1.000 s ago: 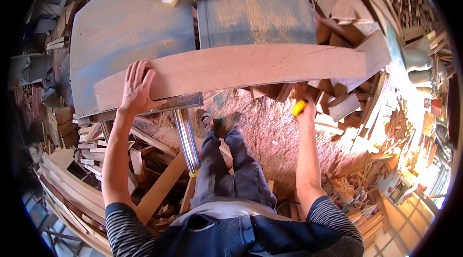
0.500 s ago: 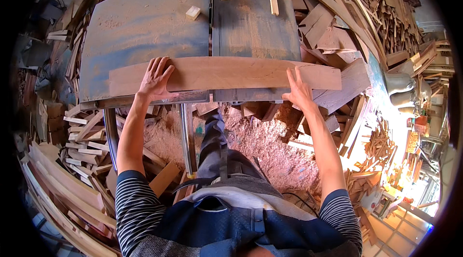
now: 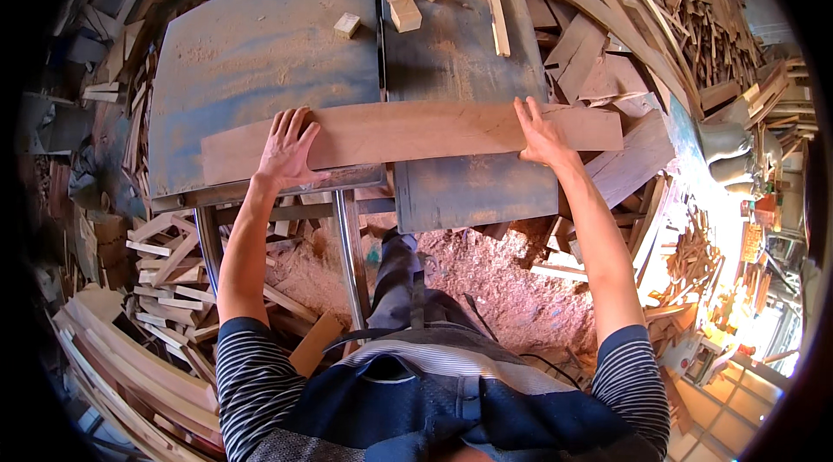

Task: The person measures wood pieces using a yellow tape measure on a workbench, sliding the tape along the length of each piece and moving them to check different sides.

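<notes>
A long, slightly curved reddish-brown board (image 3: pixel 416 128) lies crosswise over a dusty metal table with two panels, a left panel (image 3: pixel 260 37) and a right panel (image 3: pixel 473 193). Near the board's left end, my left hand (image 3: pixel 288 152) grips it, fingers over the far edge and thumb spread along the near edge. Farther right, my right hand (image 3: pixel 540 134) holds the board with its fingers reaching across to the far edge. The board's right end sticks out past the right panel. Its underside is hidden.
Small wood blocks (image 3: pixel 405 15) and a thin strip (image 3: pixel 493 6) lie on the right panel; one block (image 3: pixel 347 25) sits on the left panel. Scrap wood is heaped on both sides. Metal legs (image 3: pixel 350 245) stand near my legs, above sawdust (image 3: pixel 486 284).
The right panel has slid toward me, carrying its blocks and strip along. My hands stay on the board, which has turned slightly, its right end a little farther away.
</notes>
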`<action>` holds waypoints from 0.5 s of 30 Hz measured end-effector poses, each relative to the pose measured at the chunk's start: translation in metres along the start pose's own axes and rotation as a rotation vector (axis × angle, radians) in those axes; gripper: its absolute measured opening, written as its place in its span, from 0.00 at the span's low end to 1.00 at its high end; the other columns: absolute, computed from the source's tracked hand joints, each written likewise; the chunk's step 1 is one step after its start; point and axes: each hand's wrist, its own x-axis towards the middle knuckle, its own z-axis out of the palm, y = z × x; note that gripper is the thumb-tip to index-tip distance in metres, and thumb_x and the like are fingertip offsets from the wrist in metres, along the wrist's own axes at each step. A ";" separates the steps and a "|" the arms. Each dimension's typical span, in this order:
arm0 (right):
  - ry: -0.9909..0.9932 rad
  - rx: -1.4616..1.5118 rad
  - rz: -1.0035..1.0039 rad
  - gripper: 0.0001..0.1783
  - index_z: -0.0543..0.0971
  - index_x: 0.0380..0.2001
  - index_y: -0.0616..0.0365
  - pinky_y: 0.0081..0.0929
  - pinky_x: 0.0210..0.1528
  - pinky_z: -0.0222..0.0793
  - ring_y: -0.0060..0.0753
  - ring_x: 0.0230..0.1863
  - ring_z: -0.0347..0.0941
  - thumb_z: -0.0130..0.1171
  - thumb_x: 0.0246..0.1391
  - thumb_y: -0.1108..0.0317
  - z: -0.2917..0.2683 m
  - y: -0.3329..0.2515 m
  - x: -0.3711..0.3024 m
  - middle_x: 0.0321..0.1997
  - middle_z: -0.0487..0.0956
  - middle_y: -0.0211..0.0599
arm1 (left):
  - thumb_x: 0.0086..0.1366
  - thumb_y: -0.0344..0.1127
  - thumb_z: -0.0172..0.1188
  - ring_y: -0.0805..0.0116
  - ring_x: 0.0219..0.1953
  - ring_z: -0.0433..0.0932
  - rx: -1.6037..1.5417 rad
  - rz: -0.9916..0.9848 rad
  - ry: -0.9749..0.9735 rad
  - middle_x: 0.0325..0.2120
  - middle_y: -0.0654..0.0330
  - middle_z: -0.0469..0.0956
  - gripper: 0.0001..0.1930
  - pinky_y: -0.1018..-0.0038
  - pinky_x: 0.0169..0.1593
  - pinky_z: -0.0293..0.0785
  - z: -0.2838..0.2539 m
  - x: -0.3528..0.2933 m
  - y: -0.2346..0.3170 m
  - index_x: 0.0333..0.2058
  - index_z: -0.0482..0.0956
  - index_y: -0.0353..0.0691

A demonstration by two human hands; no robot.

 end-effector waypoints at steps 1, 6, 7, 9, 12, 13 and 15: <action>0.019 -0.014 -0.003 0.66 0.50 0.76 0.53 0.50 0.48 0.81 0.62 0.45 0.82 0.75 0.32 0.71 -0.001 0.003 0.004 0.78 0.51 0.60 | 0.37 0.57 0.79 0.38 0.67 0.59 -0.001 -0.001 0.005 0.64 0.40 0.63 0.49 0.47 0.73 0.54 0.000 0.006 -0.002 0.55 0.73 0.34; 0.023 -0.032 -0.003 0.64 0.50 0.76 0.54 0.47 0.44 0.81 0.57 0.40 0.83 0.73 0.34 0.72 -0.002 0.007 0.014 0.78 0.52 0.60 | 0.38 0.60 0.78 0.40 0.66 0.60 0.049 0.022 0.022 0.63 0.40 0.64 0.47 0.48 0.73 0.54 -0.001 0.018 -0.009 0.54 0.74 0.36; 0.028 -0.031 -0.007 0.64 0.50 0.76 0.54 0.47 0.43 0.81 0.57 0.40 0.83 0.73 0.35 0.72 -0.002 0.009 0.014 0.78 0.51 0.61 | 0.38 0.60 0.78 0.40 0.66 0.61 0.051 0.022 0.026 0.63 0.40 0.64 0.47 0.48 0.73 0.54 -0.001 0.019 -0.009 0.54 0.74 0.36; 0.037 -0.027 -0.017 0.64 0.50 0.77 0.54 0.46 0.43 0.81 0.56 0.40 0.83 0.71 0.35 0.73 -0.001 0.011 0.015 0.78 0.51 0.61 | 0.38 0.59 0.79 0.40 0.66 0.61 0.044 0.023 0.023 0.63 0.40 0.64 0.47 0.48 0.73 0.55 -0.002 0.021 -0.008 0.53 0.75 0.36; 0.022 -0.026 -0.019 0.63 0.49 0.77 0.55 0.46 0.43 0.81 0.57 0.40 0.83 0.69 0.35 0.74 -0.006 0.006 0.014 0.78 0.52 0.63 | 0.37 0.58 0.79 0.40 0.66 0.61 0.033 0.028 0.042 0.63 0.40 0.64 0.46 0.48 0.72 0.56 -0.003 0.017 -0.009 0.52 0.75 0.36; 0.045 -0.026 -0.028 0.64 0.49 0.77 0.54 0.47 0.42 0.81 0.58 0.40 0.83 0.69 0.35 0.74 -0.002 0.011 0.016 0.79 0.51 0.63 | 0.37 0.58 0.79 0.40 0.66 0.61 0.026 0.036 0.055 0.62 0.41 0.65 0.46 0.48 0.72 0.57 -0.002 0.019 -0.009 0.52 0.75 0.36; 0.090 -0.028 -0.048 0.66 0.47 0.78 0.54 0.49 0.40 0.80 0.60 0.39 0.82 0.70 0.34 0.72 0.005 0.020 0.019 0.79 0.50 0.62 | 0.36 0.57 0.80 0.40 0.66 0.61 0.022 0.054 0.073 0.62 0.41 0.65 0.46 0.48 0.72 0.57 0.000 0.024 -0.012 0.52 0.74 0.36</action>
